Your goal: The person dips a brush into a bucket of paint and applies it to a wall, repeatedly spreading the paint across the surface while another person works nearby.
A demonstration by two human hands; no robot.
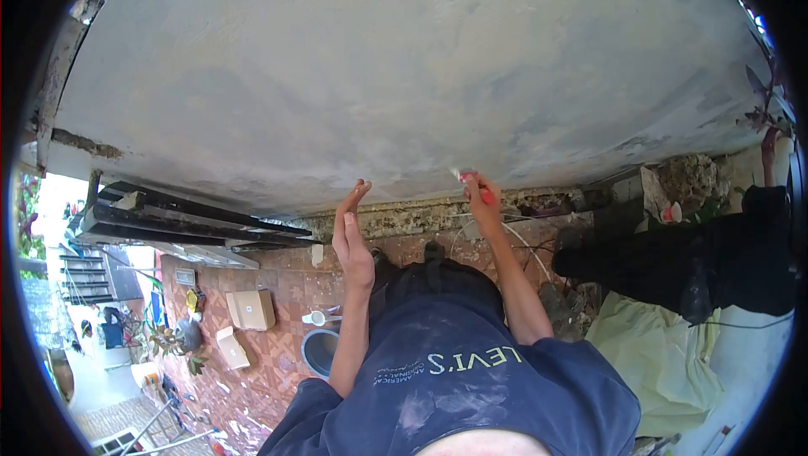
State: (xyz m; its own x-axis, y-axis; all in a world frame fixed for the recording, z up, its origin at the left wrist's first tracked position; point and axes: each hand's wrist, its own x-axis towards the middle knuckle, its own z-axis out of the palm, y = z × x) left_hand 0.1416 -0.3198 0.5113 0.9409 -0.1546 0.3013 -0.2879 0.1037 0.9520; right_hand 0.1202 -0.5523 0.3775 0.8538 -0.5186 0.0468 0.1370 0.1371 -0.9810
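A wide plastered wall (404, 69), patchy grey and white, fills the upper part of the head view. My right hand (481, 197) is closed around the red handle of a small paintbrush (465, 176), whose pale bristles point at the wall's lower part. My left hand (352, 241) is raised close to the wall, fingers stretched out, with nothing in it. Below the wall runs a rough, crumbling ledge (362, 224).
Black metal bars (177, 224) jut out at left. On the tiled floor (282, 338) are a blue-grey bucket (306, 357), a white cup (317, 318) and a cardboard box (251, 310). To the right lie black cloth (673, 258) and a pale yellow-green sheet (661, 363).
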